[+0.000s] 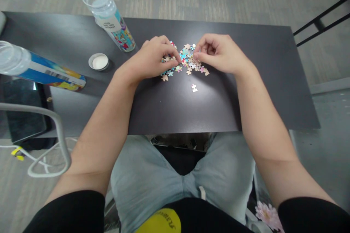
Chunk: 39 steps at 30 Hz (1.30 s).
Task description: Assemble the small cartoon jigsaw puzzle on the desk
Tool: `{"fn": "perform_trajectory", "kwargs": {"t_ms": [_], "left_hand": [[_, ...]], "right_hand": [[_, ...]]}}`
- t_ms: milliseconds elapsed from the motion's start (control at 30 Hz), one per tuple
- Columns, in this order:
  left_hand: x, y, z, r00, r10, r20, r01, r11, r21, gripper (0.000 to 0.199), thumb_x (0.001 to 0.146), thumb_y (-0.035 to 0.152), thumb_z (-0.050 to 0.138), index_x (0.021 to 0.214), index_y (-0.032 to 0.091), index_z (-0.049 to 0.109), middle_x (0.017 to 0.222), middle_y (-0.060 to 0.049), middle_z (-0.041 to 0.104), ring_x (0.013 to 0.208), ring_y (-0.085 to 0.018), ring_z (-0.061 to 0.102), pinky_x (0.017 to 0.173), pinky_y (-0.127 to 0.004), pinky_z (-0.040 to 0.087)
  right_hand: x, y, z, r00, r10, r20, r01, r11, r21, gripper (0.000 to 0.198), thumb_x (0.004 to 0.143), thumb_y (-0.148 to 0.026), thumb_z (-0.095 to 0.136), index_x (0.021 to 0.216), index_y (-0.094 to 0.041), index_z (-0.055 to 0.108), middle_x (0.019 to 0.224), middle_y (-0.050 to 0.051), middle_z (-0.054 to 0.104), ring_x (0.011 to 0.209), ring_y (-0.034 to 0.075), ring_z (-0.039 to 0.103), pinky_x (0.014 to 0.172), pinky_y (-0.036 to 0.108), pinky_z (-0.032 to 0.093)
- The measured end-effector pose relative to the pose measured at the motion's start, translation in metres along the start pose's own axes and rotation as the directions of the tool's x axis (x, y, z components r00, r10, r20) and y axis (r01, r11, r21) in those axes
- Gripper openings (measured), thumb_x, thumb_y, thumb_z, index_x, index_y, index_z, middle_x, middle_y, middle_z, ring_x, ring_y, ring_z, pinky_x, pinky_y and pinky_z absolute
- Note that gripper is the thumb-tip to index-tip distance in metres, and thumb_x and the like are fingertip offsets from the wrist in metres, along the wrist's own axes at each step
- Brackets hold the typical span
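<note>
A heap of small jigsaw puzzle pieces (pixel 187 58) lies on the dark table, some with printed colours up and some with the plain tan backs up. My left hand (pixel 157 56) rests over the left part of the heap, its thumb and index tips brought close together; whatever is between them is hidden. At the right side of the heap, my right hand (pixel 218 52) is curled, with thumb and index finger pinched at a puzzle piece. One single puzzle piece (pixel 194 88) lies apart, nearer to me, tan side up.
A clear tube with a colourful label (pixel 120 31) stands at the back left. Nearer are a blue-labelled tube (pixel 54 71) and a round white lid (pixel 98 61). A black tablet (pixel 26 113) and a grey bent tube (pixel 61 134) occupy the left edge.
</note>
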<state>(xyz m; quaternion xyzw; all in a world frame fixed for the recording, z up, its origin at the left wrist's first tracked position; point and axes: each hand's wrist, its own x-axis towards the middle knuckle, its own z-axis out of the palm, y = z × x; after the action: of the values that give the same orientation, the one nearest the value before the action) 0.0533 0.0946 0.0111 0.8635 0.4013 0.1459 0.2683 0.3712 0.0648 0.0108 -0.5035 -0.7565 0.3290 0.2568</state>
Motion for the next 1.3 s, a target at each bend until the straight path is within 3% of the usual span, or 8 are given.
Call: {"fn": "perform_trajectory", "kwargs": {"t_ms": [200,367,633,867,1100,1200,1267,1300], "left_hand": [[-0.003,-0.004,0.003,0.999,0.038,0.011,-0.038,0.995,0.088,0.027,0.101,0.055,0.097,0.121,0.036,0.101,0.143,-0.01,0.08,0.145,-0.042,0.069,0.136,-0.06,0.043],[-0.002,0.009,0.015,0.996,0.088,0.032,-0.091,0.991,0.103,0.025,0.101,0.054,0.106,0.107,0.03,0.1,0.138,-0.01,0.081,0.148,-0.042,0.067,0.137,-0.062,0.036],[-0.005,0.042,0.037,0.963,0.239,0.127,-0.237,0.971,-0.029,0.032,0.102,0.053,0.105,0.09,0.026,0.095,0.112,-0.006,0.086,0.119,-0.032,0.073,0.128,-0.057,0.035],[-0.003,0.039,0.041,0.969,0.244,0.034,-0.242,0.969,-0.051,0.016,0.103,0.04,0.103,0.109,0.027,0.096,0.11,-0.002,0.087,0.113,-0.03,0.079,0.125,-0.056,0.036],[-0.002,0.034,0.036,0.958,0.276,0.076,-0.266,0.957,-0.119,0.026,0.098,0.046,0.107,0.103,0.026,0.092,0.105,-0.002,0.085,0.105,-0.027,0.078,0.116,-0.051,0.044],[-0.008,0.054,0.028,0.934,0.357,0.03,-0.34,0.91,-0.238,0.023,0.109,0.045,0.093,0.1,0.025,0.086,0.098,-0.003,0.083,0.095,-0.025,0.075,0.101,-0.044,0.052],[-0.018,0.089,0.038,0.893,0.45,0.027,-0.425,0.86,-0.282,0.027,0.115,0.041,0.085,0.093,0.025,0.081,0.091,-0.003,0.081,0.088,-0.023,0.075,0.094,-0.043,0.055],[-0.024,0.112,0.051,0.867,0.488,0.102,-0.45,0.853,-0.263,0.031,0.121,0.04,0.079,0.094,0.025,0.082,0.096,-0.005,0.085,0.092,-0.024,0.078,0.095,-0.044,0.058]], "right_hand": [[0.026,0.063,0.013,0.958,-0.154,-0.243,0.16,0.987,0.006,0.078,0.1,-0.109,0.084,0.107,-0.031,0.086,0.081,0.002,0.072,0.073,0.026,0.063,0.08,0.047,0.062],[0.04,0.096,0.016,0.938,-0.155,-0.311,0.164,0.986,0.003,0.084,0.095,-0.114,0.085,0.107,-0.031,0.087,0.078,0.001,0.07,0.071,0.024,0.063,0.075,0.045,0.062],[0.042,0.1,0.016,0.926,-0.15,-0.346,0.168,0.986,0.023,0.07,0.104,-0.099,0.09,0.108,-0.03,0.087,0.086,0.001,0.072,0.078,0.025,0.068,0.083,0.046,0.068],[0.044,0.099,0.016,0.927,-0.142,-0.347,0.177,0.981,0.074,0.073,0.099,-0.102,0.091,0.103,-0.03,0.084,0.084,0.0,0.068,0.076,0.023,0.063,0.079,0.044,0.063],[0.053,0.099,0.018,0.933,-0.082,-0.35,0.148,0.975,0.166,0.079,0.087,-0.109,0.096,0.097,-0.032,0.078,0.08,-0.002,0.061,0.074,0.022,0.054,0.077,0.044,0.06],[0.052,0.1,0.018,0.922,-0.066,-0.382,0.163,0.96,0.227,0.084,0.085,-0.114,0.092,0.093,-0.033,0.072,0.08,-0.002,0.058,0.074,0.022,0.049,0.071,0.041,0.055],[0.041,0.098,0.017,0.935,-0.087,-0.343,0.181,0.95,0.253,0.085,0.086,-0.115,0.091,0.092,-0.032,0.071,0.08,-0.002,0.056,0.073,0.021,0.046,0.067,0.038,0.048],[0.033,0.096,0.016,0.946,-0.11,-0.304,0.192,0.948,0.254,0.084,0.086,-0.114,0.092,0.092,-0.032,0.072,0.079,-0.002,0.057,0.073,0.02,0.045,0.065,0.037,0.044]]}}
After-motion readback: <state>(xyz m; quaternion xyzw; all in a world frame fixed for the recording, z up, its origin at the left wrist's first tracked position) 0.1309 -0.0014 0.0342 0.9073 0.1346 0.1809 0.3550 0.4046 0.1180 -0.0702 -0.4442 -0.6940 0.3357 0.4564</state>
